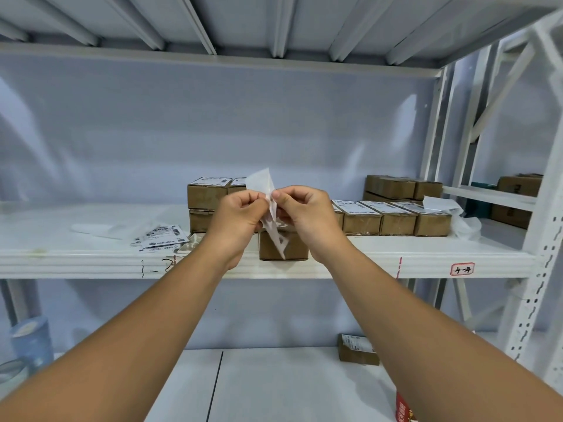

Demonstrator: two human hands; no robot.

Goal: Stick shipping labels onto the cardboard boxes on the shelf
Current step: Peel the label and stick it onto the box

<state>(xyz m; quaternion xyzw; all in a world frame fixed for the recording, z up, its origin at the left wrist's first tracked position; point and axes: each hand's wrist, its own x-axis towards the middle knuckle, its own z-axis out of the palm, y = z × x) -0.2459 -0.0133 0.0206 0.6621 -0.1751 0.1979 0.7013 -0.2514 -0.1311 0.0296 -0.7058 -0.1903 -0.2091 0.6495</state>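
Note:
Both hands are raised in front of the white shelf (350, 254) and pinch one shipping label (268, 202) between them. My left hand (239, 214) grips its left edge, my right hand (304, 214) its right edge, and the thin sheet hangs down between them, partly split from its backing. Directly behind the hands a plain cardboard box (283, 246) stands at the shelf's front edge. Labelled boxes (208, 191) are stacked behind my left hand. A row of labelled boxes (396, 216) runs to the right.
Loose printed labels (163, 239) lie on the shelf at left, next to peeled backing sheets (100, 228). More backing paper (457, 219) is crumpled at right beside unlabelled boxes (402, 187). One labelled box (358, 350) sits on the lower shelf. A blue container (30, 339) stands at lower left.

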